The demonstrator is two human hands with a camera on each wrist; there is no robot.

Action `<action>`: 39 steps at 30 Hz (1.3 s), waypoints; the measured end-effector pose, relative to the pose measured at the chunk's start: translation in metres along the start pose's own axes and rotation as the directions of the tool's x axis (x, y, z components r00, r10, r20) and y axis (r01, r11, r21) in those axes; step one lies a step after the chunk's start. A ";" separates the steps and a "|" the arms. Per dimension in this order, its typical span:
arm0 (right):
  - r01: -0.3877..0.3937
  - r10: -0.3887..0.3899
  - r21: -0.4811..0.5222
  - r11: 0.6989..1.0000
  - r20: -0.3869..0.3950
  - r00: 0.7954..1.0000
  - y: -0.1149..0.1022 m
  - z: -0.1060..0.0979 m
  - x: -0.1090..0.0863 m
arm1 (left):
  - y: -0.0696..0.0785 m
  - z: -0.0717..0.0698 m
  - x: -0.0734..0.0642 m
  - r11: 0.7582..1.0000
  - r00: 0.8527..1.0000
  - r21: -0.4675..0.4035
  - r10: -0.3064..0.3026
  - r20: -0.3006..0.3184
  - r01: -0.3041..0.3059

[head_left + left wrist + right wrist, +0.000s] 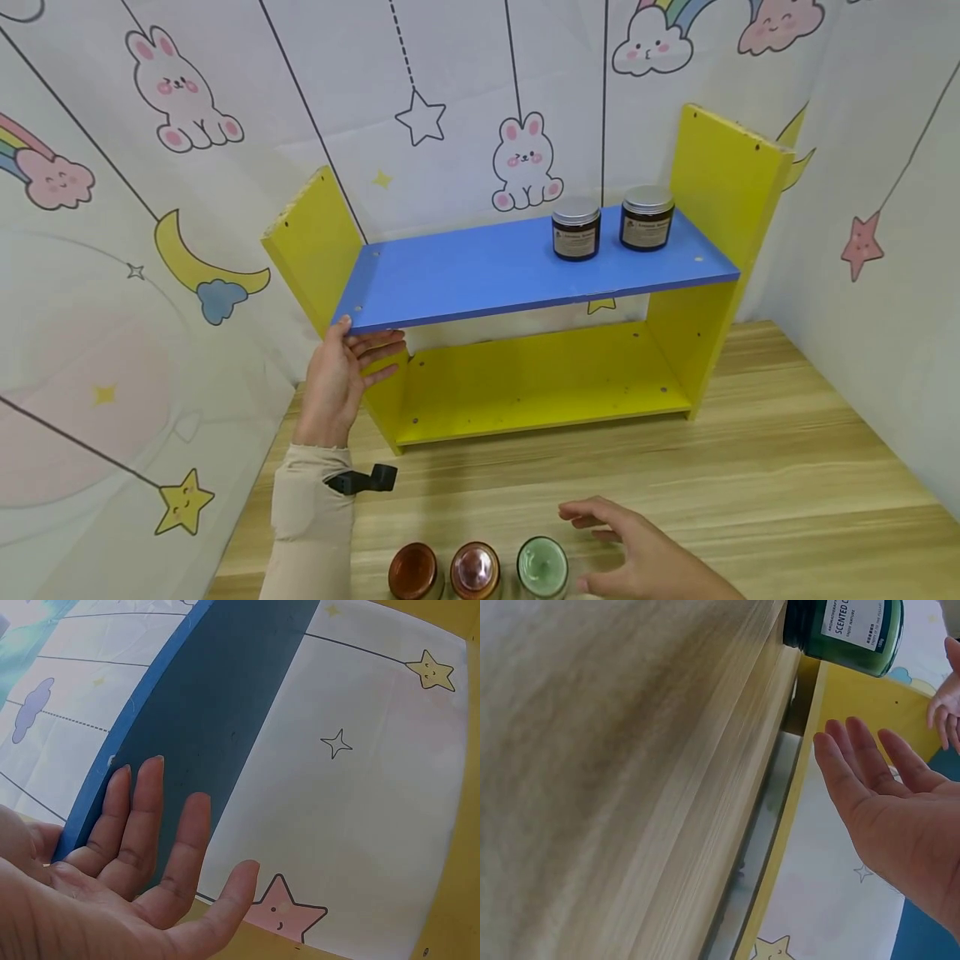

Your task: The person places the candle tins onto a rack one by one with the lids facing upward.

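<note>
In the head view my left hand (333, 383) holds the left front corner of the blue shelf board (465, 275), thumb on top and fingers spread underneath. The left wrist view shows these fingers (193, 847) below the board's dark underside. My right hand (645, 554) hovers at the lower right, fingers apart and holding nothing. Just left of it stands a green scented candle jar (542, 567), with a gap between them. Its label appears in the right wrist view on the green jar (855, 630). Two reddish-brown glass jars (413, 571), (476, 570) stand in line beside it.
Two dark jars (576, 229), (647, 218) with silver lids stand on the board's right half. Yellow side panels (727, 175) and a yellow bottom board (525, 383) frame the shelf. It stands on a wood-grain table (750, 467) against a patterned backdrop (450, 50).
</note>
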State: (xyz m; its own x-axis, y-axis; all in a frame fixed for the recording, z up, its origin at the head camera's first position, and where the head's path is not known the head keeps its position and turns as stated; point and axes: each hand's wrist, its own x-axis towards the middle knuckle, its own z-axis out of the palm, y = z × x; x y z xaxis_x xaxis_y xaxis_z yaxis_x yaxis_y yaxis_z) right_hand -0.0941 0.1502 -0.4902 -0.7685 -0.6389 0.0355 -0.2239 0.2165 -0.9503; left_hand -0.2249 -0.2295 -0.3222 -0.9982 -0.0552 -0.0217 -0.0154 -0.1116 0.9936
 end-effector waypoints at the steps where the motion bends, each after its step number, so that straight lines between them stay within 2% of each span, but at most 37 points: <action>1: -0.001 0.001 -0.001 1.000 0.002 1.000 0.000 0.000 0.000 | 0.000 0.000 0.000 1.000 1.000 0.002 0.001 0.000 -0.001; 12: -0.021 0.021 0.014 1.000 0.032 0.999 0.005 0.007 0.006 | 0.002 0.001 0.001 1.000 1.000 0.000 -0.008 -0.002 0.008; 16: 0.018 -0.020 0.034 0.999 0.041 0.999 0.005 0.011 0.009 | 0.002 0.001 0.001 1.000 1.000 0.000 -0.007 -0.001 0.007; 22: 0.110 -0.119 0.133 0.985 0.060 0.991 0.004 0.016 0.013 | 0.003 0.001 0.001 1.000 1.000 -0.008 -0.004 0.006 0.004; 28: 0.122 -0.137 0.161 0.979 0.083 0.987 0.006 0.018 0.016 | 0.003 0.002 0.002 1.000 1.000 -0.009 -0.003 0.003 0.003; 33: 0.105 -0.122 0.165 0.981 0.098 0.988 0.009 0.020 0.018 | 0.003 0.002 0.001 1.000 1.000 -0.007 -0.007 0.003 0.007; 39: 0.116 -0.126 0.112 0.987 0.091 0.988 0.012 0.023 0.020 | 0.002 0.001 0.000 1.000 1.000 -0.005 -0.012 0.005 0.012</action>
State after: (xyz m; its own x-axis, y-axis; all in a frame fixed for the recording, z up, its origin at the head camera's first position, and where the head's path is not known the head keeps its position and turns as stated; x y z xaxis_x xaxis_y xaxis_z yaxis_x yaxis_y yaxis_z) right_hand -0.0989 0.1232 -0.5084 -0.6765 -0.7254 0.1267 -0.2429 0.0575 -0.9683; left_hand -0.2253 -0.2289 -0.3205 -0.9983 -0.0490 -0.0326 -0.0267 -0.1171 0.9928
